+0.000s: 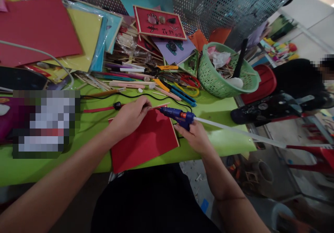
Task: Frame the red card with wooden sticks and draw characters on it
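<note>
My right hand [194,135] is closed round the grip of a blue hot glue gun [176,115] with a long clear glue stick [235,131] sticking out behind it to the right. The gun's nozzle points left, to the top edge of a red foam sheet [144,142] lying on the green table [221,114]. My left hand [130,116] rests on the sheet's top left corner, its fingers pinched on a thin wooden stick [160,105] along that edge, just in front of the nozzle.
A black cord with a switch [117,105] runs across the table behind the sheet. Scissors, pliers, pens and sticks [167,83] lie further back, with stacked coloured sheets [52,34]. A green basket [225,72] stands at the right. Another person in black [300,76] sits beyond.
</note>
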Tool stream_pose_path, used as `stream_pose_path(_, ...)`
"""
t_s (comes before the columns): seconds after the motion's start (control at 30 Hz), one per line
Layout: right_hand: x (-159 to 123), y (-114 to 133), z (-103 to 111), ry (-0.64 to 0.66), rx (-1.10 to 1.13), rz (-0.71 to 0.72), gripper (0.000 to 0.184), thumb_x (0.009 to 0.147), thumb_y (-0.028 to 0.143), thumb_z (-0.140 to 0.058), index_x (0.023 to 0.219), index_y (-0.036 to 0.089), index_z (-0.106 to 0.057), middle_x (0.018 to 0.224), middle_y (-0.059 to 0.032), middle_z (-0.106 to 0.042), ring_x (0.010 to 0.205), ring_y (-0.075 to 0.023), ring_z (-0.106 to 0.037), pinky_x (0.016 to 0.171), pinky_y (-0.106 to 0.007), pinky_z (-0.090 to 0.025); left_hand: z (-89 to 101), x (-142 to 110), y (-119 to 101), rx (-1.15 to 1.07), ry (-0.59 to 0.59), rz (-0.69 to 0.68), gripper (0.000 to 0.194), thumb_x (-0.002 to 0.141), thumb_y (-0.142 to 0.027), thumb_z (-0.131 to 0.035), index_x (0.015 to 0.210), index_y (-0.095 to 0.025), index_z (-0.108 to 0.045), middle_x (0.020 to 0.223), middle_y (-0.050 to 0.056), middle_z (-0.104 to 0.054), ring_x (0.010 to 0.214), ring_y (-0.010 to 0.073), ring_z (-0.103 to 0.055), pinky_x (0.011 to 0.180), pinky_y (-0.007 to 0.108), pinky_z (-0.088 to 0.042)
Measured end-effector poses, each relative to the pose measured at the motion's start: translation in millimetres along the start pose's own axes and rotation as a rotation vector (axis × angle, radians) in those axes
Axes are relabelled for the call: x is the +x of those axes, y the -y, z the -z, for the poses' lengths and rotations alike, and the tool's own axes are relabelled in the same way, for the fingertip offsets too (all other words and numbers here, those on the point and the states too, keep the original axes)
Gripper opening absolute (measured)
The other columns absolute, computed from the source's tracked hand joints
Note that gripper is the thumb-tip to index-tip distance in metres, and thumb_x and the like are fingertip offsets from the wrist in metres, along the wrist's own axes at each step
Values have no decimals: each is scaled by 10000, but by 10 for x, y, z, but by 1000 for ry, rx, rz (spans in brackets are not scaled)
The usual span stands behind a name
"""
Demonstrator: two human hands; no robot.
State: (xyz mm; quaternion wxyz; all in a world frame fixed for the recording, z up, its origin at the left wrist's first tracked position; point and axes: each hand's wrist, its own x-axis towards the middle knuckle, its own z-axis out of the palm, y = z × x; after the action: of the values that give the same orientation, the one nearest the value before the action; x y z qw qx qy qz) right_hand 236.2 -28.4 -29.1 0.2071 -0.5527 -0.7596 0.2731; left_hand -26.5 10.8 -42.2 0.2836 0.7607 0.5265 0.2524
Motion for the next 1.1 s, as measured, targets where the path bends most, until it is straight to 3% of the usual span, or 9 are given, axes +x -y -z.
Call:
stream_pose_path(0.33,9,106,-61,26,0,-23,345,947,491,-565,1013,173,-684,940,-115,-718,863,-281,-650,799,-389,-493,-6,-1,3,-18,-8,-14,100,1003,-272,-455,982,-210,-530,914,40,-665,832,205,-628,750,328,-453)
stream_pose_path(0.83,-69,-173,81,-91,-54,-46,377,945,477,-591,1105,158,-714,952,-105,-755,885,-301,-694,799,-388,-524,11,-17,4,-13,-3,-16,109,1000,-272,-434,985,-216,-526,943,51,-680,842,211,-638,750,325,-449)
stream_pose_path(1.1,-94,-230,149,-122,-58,-51,323,950,488,-597,1038,200,-713,897,-83,-741,844,-292,-686,770,-391,-524,21,-15,-15,-10,5,-10,119,1000,-302,-435,983,-222,-520,951,58,-687,845,222,-645,760,348,-461)
